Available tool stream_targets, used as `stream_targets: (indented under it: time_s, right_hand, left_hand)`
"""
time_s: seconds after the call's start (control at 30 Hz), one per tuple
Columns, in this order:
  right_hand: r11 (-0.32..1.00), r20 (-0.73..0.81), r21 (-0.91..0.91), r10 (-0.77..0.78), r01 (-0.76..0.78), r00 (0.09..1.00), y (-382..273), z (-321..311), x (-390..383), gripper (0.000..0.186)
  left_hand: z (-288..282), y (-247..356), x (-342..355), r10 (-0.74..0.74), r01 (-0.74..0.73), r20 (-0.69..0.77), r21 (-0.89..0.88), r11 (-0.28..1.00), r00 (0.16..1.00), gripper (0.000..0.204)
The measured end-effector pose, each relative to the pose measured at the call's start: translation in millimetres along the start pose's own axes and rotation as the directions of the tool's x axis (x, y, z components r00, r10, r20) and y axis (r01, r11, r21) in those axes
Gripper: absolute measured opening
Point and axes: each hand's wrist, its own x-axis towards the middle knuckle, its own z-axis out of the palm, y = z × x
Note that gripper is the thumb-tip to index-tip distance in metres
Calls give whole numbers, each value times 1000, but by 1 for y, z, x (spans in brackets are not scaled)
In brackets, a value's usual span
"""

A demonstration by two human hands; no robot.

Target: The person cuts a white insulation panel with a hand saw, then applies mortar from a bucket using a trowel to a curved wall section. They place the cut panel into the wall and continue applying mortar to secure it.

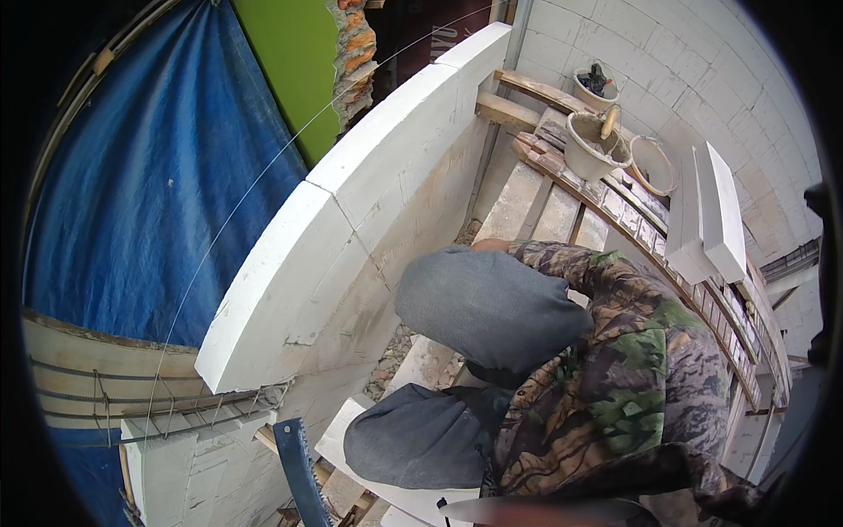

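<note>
My right hand (493,245) barely shows past my grey knee (483,294), near the white block wall (351,211). My left hand is out of sight; I can't tell either grip. The saw (299,470) is beside my other knee (413,437)

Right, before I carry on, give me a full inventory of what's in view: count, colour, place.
Blue sheeting: two areas, blue, upper and lower left
Green panel: one, green, top left
Exposed brick: one edge, orange, beside the panel
Low block wall: one, white, centre
Rear block wall: one, pale grey, upper right
Steel bars: several, dark, lower left
Saw blade: one, blue, lower edge
Planks: several, brown and grey, centre right
Buckets: two, off-white, upper right
Loose blocks: two, white, right
Blurred shape: one, grey and reddish, bottom edge, unclear
Trouser knees: two, grey, centre
Jacket: one, camouflage, lower right
Right hand: one, mostly hidden, above the upper knee
</note>
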Motion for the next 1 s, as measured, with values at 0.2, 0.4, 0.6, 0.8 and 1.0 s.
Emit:
stream_targets:
  time_s: [0.2, 0.4, 0.6, 0.8, 1.0]
  right_hand:
    - [992, -176, 125, -14, 36, 984, 25, -20, -51, 41]
    - [988, -225, 42, -134, 147, 965, 47, -34, -58, 36]
    - [988, -237, 97, -97, 123, 967, 43, -52, -57, 35]
    - [967, -227, 179, -139, 182, 964, 25, -100, -21, 35]
    - [937, -125, 233, -238, 262, 963, 13, -113, 34, 25]
  left_hand:
    - [32, 90, 33, 182, -160, 145, -150, 976, 973, 42]
    - [46, 173, 45, 343, -274, 246, -276, 921, 906, 42]
    - [59, 235, 43, 393, -272, 337, -353, 895, 856, 43]
    - [69, 306, 36, 379, -260, 422, -313, 914, 824, 43]
    - [70, 383, 28, 311, -247, 537, -190, 950, 784, 43]
